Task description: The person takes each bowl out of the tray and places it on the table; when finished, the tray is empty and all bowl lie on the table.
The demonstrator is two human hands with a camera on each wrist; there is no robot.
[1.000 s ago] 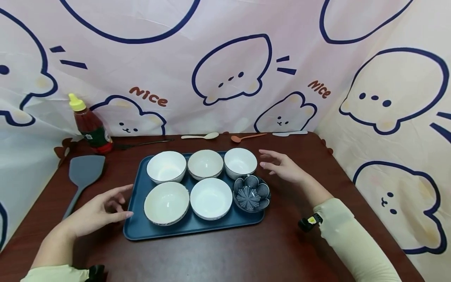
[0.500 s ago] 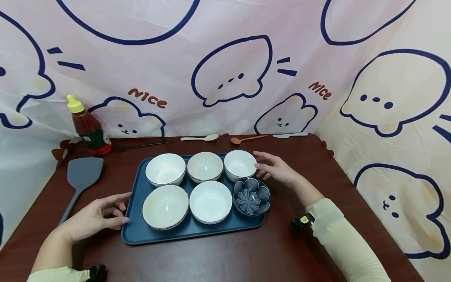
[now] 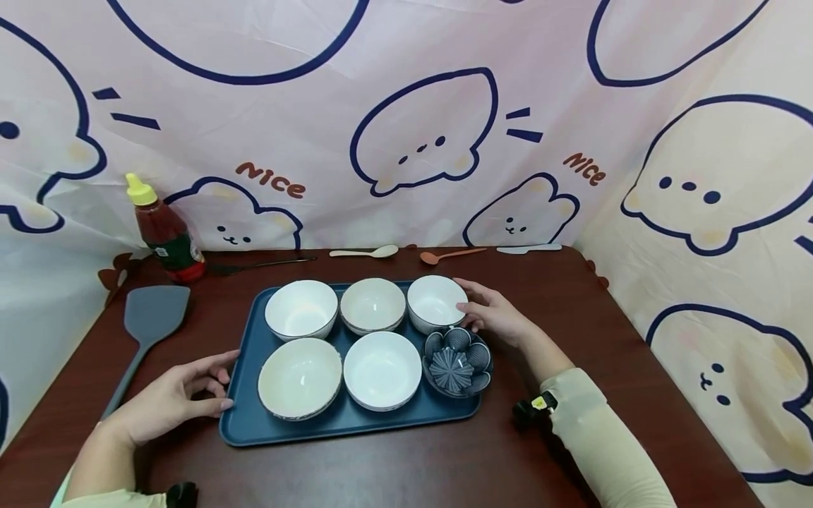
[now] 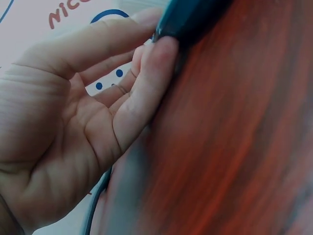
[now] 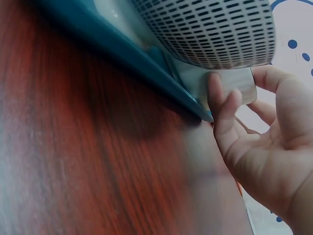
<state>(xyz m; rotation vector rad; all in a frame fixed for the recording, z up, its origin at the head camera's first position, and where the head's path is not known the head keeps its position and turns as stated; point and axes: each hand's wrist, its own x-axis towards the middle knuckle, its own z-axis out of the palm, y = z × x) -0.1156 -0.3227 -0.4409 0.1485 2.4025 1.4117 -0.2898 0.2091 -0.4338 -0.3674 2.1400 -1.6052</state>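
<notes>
A blue tray (image 3: 244, 423) carries a group of bowls: white and cream ones, and a dark blue flower-shaped bowl (image 3: 452, 370) at its front right corner. My right hand (image 3: 498, 317) grips the right side of the small white bowl (image 3: 437, 300) at the back right, thumb at its rim and fingers curving round its wall. The patterned underside of the flower bowl (image 5: 220, 34) fills the top of the right wrist view. At the tray's left edge, my left hand (image 3: 174, 395) touches the side with thumb and index fingertips, the other fingers loosely bent.
Left of the tray lies a grey spatula (image 3: 155, 317), with a red sauce bottle (image 3: 168, 236) standing behind it. Along the back edge are a dark fork (image 3: 267, 263), a cream spoon (image 3: 365, 252), an orange spoon (image 3: 447, 255) and a pale knife (image 3: 528, 248). A printed cloth hangs behind.
My right hand has moved left to the small white bowl and taken hold of its side. My left hand has come down and right against the tray's edge.
</notes>
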